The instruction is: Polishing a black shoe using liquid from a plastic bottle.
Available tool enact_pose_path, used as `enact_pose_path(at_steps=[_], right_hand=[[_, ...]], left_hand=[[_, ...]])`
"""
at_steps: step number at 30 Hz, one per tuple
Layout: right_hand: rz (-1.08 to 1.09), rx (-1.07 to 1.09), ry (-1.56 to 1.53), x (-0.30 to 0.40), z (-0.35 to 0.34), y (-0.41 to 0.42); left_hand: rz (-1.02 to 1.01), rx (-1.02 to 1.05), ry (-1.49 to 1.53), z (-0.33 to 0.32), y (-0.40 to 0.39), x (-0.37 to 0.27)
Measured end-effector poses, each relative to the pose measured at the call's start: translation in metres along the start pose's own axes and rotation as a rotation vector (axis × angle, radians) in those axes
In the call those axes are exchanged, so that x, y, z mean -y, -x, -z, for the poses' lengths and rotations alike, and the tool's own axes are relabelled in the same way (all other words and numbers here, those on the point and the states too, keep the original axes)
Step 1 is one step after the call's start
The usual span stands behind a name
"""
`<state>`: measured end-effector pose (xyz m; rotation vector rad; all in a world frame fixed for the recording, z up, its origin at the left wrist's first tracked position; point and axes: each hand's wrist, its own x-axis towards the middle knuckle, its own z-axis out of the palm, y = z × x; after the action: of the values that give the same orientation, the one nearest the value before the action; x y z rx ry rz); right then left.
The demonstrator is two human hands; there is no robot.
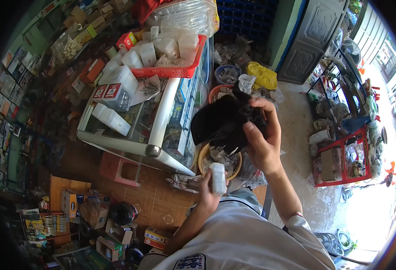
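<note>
My left hand point(207, 194) is low in front of my body, its fingers closed around a small whitish plastic container point(218, 179). Higher up and to the right, my right hand point(265, 141) grips a black item point(218, 119) that looks like a cap with a rounded brim; its dark surface hides the details. Below the black item stands a yellow basket point(202, 160) holding crumpled plastic bags. Left of both hands is a glass display counter point(162, 116), with a whitish plastic container point(111, 118) lying near its corner.
On the counter, a red basket point(171, 72) holds several whitish containers beside a clear box point(120, 101). A pink stool point(112, 168) stands below. Cartons point(95, 212) crowd the lower left floor. A red-framed rack point(343, 157) with bagged goods stands right; a yellow bag point(262, 75) lies ahead.
</note>
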<state>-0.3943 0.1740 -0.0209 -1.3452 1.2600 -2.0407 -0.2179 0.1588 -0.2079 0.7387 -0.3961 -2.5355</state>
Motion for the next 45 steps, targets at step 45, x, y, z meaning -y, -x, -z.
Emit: enact_pose_path(at_steps=[45], right_hand=[[-0.25,0.045,0.611,-0.067,-0.078,0.108]], left_hand=[[-0.927,-0.25,-0.828,-0.048,0.015,-0.049]])
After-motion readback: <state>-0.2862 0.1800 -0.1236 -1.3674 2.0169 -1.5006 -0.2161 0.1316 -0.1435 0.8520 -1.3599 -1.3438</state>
